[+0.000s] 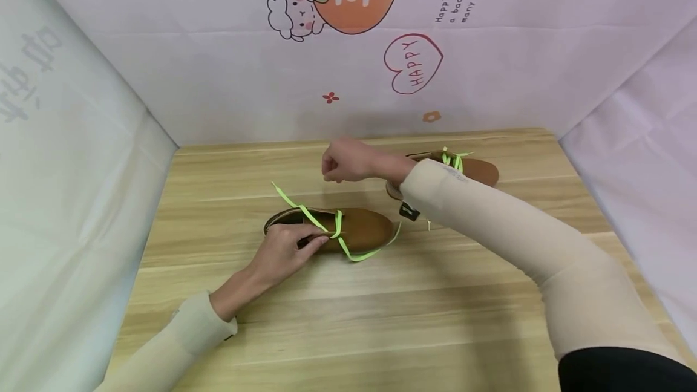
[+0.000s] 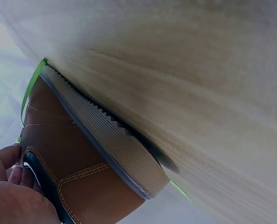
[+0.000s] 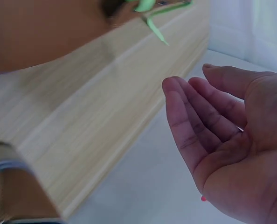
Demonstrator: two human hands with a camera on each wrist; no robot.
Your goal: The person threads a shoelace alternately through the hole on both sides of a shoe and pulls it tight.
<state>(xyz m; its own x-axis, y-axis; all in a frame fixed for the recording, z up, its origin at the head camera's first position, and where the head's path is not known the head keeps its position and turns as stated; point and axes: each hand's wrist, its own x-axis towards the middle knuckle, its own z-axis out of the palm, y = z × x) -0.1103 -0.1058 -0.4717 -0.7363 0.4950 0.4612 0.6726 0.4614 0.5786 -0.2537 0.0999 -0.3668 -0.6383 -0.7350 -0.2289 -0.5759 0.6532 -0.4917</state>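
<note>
A brown leather shoe (image 1: 366, 227) lies on the wooden table, its toe pointing right in the head view. Its lime-green shoelace (image 1: 360, 257) crosses over the front of the opening; one end runs to the upper left, the other past the toe. My left hand (image 1: 287, 251) pinches the shoe's upper edge beside the lace between thumb and fingers. In the left wrist view, the thumb and fingertips meet at the brown leather edge. Above the table, behind the shoe, my right hand (image 1: 348, 161) holds nothing, its fingers loosely curled in the right wrist view.
A second brown shoe (image 1: 481, 172) with lime-green laces stands farther back to the right, partly hidden by my right forearm. Wood-grain tabletop (image 1: 327, 319) surrounds the shoes. White printed cloth (image 1: 239, 86) hangs behind the table, with more cloth on both sides.
</note>
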